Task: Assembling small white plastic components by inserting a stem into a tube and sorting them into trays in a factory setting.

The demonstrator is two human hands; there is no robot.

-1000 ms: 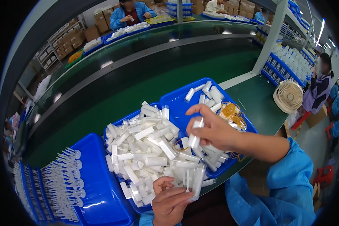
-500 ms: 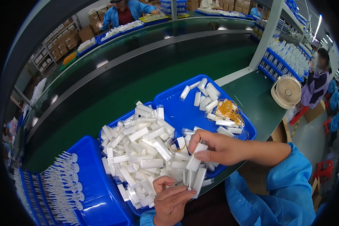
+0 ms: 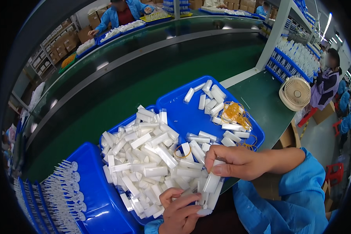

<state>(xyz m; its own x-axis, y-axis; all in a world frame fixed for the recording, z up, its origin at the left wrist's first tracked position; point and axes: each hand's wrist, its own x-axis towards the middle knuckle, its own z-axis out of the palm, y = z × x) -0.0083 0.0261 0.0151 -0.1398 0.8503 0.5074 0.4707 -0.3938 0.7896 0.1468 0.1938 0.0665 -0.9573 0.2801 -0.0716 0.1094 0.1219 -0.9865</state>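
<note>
Two bare hands in view, both at the near right edge of the white pile (image 3: 144,152), taken as landmark. Right hand (image 3: 241,160): thumb and forefinger almost closed, pinching the upper end of a white block (image 3: 211,182) in clear film. Block: just off that edge of the pile, below the right fingertips and between the hands; long axis steep, lower end pointing toward the left hand (image 3: 180,210). Right hand is the nearer, having hold of it. Left hand: fingers bent inward around a clear-sleeved piece (image 3: 215,198), roughly parallel to the block; inner part of grip hidden. Block overlaps sleeved piece in this view; contact cannot be told. Right of pile: blue tray (image 3: 173,115) with yellow rubber bands (image 3: 234,114). Left of pile: thin-stemmed white parts (image 3: 66,191)
</note>
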